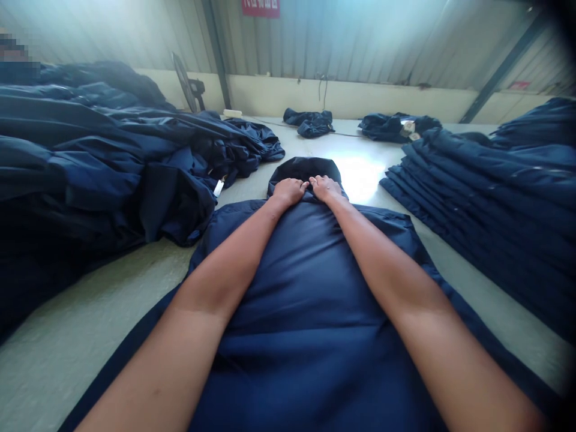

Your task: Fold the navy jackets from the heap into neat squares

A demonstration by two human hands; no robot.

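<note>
**Left hand [290, 190] and right hand [326, 188] together at the hood [304, 168] of a navy jacket [310, 270]**

The jacket lies spread on the table [148, 273], to the left of the stack of folded garments [490, 210], with a strip of tabletop showing between. A loose heap of navy garments [90, 156] sits farther left of that stack.

Both arms stretch over the jacket's body, and the curled fingers rest where the hood joins it, nearly meeting. Whether they pinch the cloth or merely press on it cannot be told.

The work looks like straightening the hood; it should go best with even pressure from both hands, the neck seam kept centred, and slack eased outward, since creases cross the body.

The hood end points away from the person. The jacket's long axis runs from the person toward the far side, left of the folded stack throughout.
</note>
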